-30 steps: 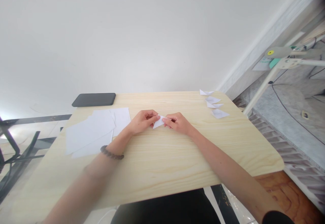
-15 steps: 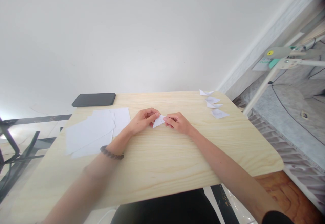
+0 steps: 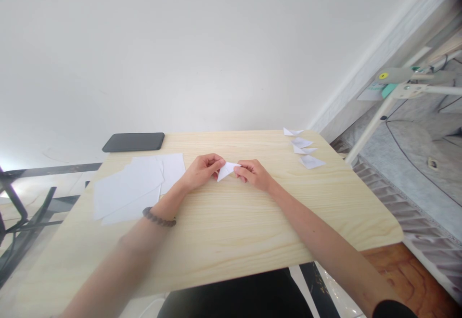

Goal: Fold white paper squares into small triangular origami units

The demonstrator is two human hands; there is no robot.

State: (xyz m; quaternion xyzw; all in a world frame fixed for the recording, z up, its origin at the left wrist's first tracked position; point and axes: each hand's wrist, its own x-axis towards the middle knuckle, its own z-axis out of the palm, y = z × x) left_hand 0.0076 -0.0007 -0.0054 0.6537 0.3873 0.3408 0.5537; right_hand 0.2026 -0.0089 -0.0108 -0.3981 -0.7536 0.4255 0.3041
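A small folded piece of white paper [image 3: 227,170], roughly triangular, is held over the middle of the table. My left hand [image 3: 204,171] pinches its left side between thumb and fingers; a dark beaded bracelet circles that wrist. On the right, my right hand [image 3: 254,173] grips the other side with thumb and forefinger. Parts of the paper's edges are hidden behind the fingers. Several similar folded white papers [image 3: 312,162] lie in a column at the table's far right.
White paper sheets [image 3: 132,188] overlap at the left of the pale wooden table [image 3: 231,241]. Behind them lies a black phone [image 3: 134,142] near the wall [image 3: 216,58]. A white metal frame [image 3: 375,120] stands beyond the right edge.
The fingers have shifted slightly apart on the folded paper, so more of its upper edge shows. Both hands stay in nearly the same place.
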